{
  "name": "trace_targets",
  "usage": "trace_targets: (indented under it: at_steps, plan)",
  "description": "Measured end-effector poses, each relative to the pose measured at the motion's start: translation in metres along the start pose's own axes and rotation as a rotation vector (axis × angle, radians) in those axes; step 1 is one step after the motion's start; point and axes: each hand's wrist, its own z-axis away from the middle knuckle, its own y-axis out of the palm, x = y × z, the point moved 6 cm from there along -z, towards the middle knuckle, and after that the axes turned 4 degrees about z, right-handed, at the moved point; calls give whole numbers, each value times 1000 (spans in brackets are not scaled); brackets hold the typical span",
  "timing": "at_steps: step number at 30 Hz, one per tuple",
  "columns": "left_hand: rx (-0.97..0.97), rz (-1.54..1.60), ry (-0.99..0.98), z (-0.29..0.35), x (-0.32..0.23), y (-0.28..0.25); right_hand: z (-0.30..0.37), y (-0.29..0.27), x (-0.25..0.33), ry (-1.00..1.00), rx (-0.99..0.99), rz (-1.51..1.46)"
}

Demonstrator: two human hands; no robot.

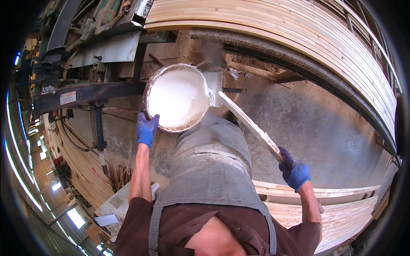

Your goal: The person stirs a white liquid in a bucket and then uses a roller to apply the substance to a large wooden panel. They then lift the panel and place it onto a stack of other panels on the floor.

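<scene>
A round bucket (150,112) with a crusted rim is filled with thick white paste (177,96). My left hand (147,129), in a blue and purple glove, grips the bucket's near-left rim with the thumb over the edge. A long wooden stick (252,123), coated in white, slants from the bucket's right side down to my right hand (294,170). That hand, gloved the same way, is closed around the stick's lower end. The stick's far tip is beside a white-smeared, pale rectangular piece (215,87) just right of the bucket.
Long wooden strips (273,19) lie stacked along the far side on a dark metal beam (341,83). More boards (341,213) lie at the near right. Dark machinery with a metal arm (85,93) stands at the left, with long strips (83,160) below it. Dusty concrete floor (307,123) spreads at right.
</scene>
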Motion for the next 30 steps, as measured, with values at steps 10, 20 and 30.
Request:
trace_targets:
  at_steps: [10, 20, 30]
  plan:
    - [-89, -36, -118, 29, -23, -7, -40, 135, 6, 331, 340, -896]
    - [-172, -18, -58, 48, 9, -13, -113, 131, 70, 131, 326, -1030]
    - [-238, 39, -147, 79, -10, -23, -135, 141, 74, 20, 299, -1090]
